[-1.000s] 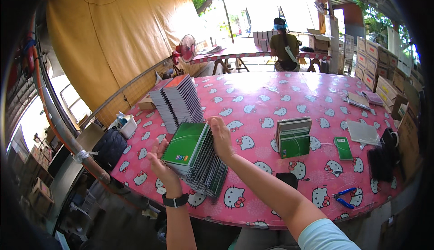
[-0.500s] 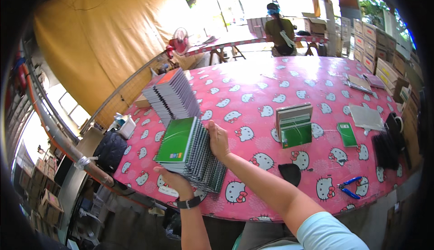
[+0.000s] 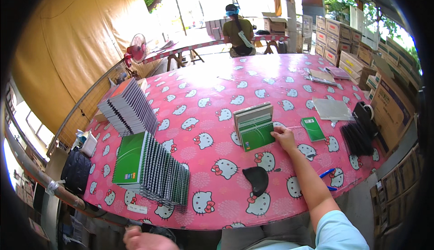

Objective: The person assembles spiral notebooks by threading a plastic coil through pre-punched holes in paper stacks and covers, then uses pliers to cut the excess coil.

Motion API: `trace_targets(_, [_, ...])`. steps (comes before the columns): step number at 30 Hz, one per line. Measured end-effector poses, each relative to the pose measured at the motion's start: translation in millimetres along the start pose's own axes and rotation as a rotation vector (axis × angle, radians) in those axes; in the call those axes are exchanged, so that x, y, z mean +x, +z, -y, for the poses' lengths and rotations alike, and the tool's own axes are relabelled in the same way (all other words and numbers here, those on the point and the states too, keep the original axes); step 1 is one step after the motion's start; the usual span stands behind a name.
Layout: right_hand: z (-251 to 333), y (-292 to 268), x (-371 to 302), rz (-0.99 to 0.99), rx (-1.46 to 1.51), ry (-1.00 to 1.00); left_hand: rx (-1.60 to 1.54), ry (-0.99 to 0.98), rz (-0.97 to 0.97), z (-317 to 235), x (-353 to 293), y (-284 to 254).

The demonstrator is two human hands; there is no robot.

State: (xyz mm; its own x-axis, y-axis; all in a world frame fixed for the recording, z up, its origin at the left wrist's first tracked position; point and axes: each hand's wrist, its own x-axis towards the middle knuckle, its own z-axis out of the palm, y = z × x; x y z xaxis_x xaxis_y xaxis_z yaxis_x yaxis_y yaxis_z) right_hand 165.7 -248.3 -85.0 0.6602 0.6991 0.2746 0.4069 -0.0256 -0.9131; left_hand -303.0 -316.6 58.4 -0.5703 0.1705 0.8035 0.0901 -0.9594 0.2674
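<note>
My right hand (image 3: pixel 283 138) pinches the right edge of a small green spiral notebook (image 3: pixel 257 137). That notebook leans at the front of a short upright row of notebooks (image 3: pixel 253 110) with grey-brown backs. My left hand (image 3: pixel 148 240) hangs low at the table's near edge, partly cut off by the frame, fingers loosely apart and nothing seen in it. Near it stands a tall stack of green spiral notebooks (image 3: pixel 131 159), its bindings facing right, apart from both hands. Behind this is another stack of notebooks (image 3: pixel 129 107) with an orange top cover.
A black curved pad (image 3: pixel 256 180), blue-handled cutters (image 3: pixel 329 174), partly behind my forearm, and a single green notebook (image 3: pixel 313 129) lie on the pink table (image 3: pixel 217 148). Black binding coils (image 3: pixel 357 139) lie at right, beside cartons (image 3: pixel 393 110). A person (image 3: pixel 238 32) sits at a far table.
My hands have left the tall green stack. The right hand has moved right to the notebook in the short row; the left has dropped toward the lower edge. The view has turned right.
</note>
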Motion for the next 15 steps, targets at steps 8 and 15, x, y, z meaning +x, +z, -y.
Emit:
trace_targets(8, [39, -33, -23, -0.022, 0.152, -0.174, 0.023, -0.533, 0.756, -21, -95, 62])
trace_targets(15, [97, -55, -181, 0.264, 0.276, -0.110, -0.075, -1.091, 0.767, -6, -137, 67])
